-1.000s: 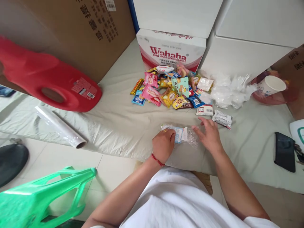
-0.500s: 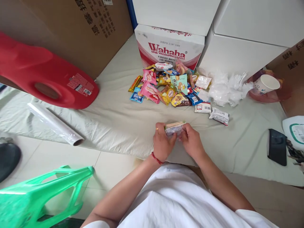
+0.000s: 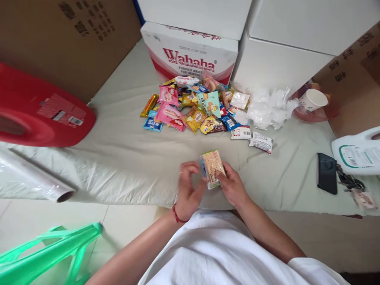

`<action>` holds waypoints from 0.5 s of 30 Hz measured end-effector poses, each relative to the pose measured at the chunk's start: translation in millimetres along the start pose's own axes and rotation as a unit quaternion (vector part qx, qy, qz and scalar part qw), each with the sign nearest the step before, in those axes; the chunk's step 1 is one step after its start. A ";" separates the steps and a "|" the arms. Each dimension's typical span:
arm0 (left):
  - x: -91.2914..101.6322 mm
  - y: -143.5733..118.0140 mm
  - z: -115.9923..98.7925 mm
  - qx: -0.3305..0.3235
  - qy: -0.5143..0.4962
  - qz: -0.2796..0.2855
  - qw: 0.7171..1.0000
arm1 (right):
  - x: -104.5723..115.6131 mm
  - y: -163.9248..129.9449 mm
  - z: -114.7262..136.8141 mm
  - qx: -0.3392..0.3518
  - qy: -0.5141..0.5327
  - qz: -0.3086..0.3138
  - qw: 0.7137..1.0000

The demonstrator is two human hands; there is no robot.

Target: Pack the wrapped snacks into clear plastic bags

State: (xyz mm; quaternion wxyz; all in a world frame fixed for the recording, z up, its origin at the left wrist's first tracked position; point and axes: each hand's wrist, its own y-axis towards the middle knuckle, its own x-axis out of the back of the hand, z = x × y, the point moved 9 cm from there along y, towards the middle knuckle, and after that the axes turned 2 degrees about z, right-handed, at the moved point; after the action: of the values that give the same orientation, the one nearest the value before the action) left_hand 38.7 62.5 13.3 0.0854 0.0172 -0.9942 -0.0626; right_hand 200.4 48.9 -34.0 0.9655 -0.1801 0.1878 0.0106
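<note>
Both my hands hold a small wrapped snack bundle [image 3: 211, 167] in clear film just above the pale cloth [image 3: 124, 150]. My right hand [image 3: 234, 186] grips its right side with the thumb on top. My left hand [image 3: 187, 189], with a ring and a red wrist string, pinches its left edge. Beyond the hands lies a pile of several colourful snack packets [image 3: 192, 109], with two white packets [image 3: 252, 136] nearest to my right hand.
A roll of clear film [image 3: 32, 180] lies at the left, beside a red jug [image 3: 38, 118]. A Wahaha box [image 3: 190, 55], crumpled clear plastic [image 3: 267, 107], a paper cup [image 3: 311, 101], a black phone [image 3: 326, 178], a white jug [image 3: 359, 152] and a green plastic stool [image 3: 44, 257] surround the cloth.
The bundle lay flat on the cloth under my hands a second ago; both hands have since lifted and turned it so its tan face shows. The view has shifted right.
</note>
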 end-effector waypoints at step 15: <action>-28.3 13.4 15.8 0.097 0.076 0.151 0.981 | 137.3 3.8 122.3 0.050 -0.302 -0.065 0.950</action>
State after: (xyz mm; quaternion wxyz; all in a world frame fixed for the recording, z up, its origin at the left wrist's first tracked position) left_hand 63.5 79.0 -5.1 0.1670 -0.1202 -0.9774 0.0492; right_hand 371.6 88.9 20.1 0.9834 -0.1313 -0.1247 -0.0073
